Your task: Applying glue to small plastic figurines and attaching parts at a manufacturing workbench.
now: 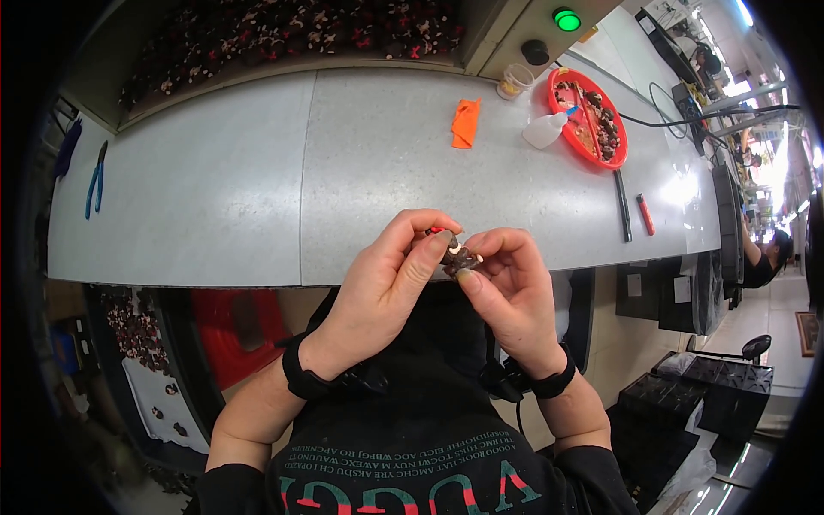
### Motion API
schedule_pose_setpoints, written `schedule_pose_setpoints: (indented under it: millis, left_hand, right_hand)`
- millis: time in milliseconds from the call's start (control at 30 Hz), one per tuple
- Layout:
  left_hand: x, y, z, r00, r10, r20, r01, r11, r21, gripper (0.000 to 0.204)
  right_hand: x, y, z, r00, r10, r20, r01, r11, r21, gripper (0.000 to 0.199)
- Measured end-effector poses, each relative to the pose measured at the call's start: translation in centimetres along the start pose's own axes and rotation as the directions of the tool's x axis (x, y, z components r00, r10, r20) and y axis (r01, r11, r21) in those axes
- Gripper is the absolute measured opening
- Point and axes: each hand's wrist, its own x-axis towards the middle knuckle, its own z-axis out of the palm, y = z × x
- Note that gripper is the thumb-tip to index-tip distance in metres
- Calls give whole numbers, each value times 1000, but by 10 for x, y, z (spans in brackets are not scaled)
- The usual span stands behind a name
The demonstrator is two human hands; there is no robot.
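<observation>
A small dark brown figurine with cream and red parts is held between my two hands, just over the table's near edge. The thumb and fingers of my left hand pinch its upper left side, by the red part. On the other side, my right hand grips it between thumb and forefinger. My fingers cover part of the figurine, so its full shape does not show. Both wrists wear black bands.
An orange cloth, a white squeeze bottle, a clear cup and a red divided tray of small dark pieces lie ahead. Blue pliers rest far left. A bin of similar figurines stands behind; a red knife lies right.
</observation>
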Motion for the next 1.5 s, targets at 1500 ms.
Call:
schedule_pose_setpoints:
  millis: [1500]
  left_hand:
    - [0,-5,-6,994,89,58,-98,980,170,30]
  right_hand:
    - [13,18,-4,824,-482,299,558,596,-578,34]
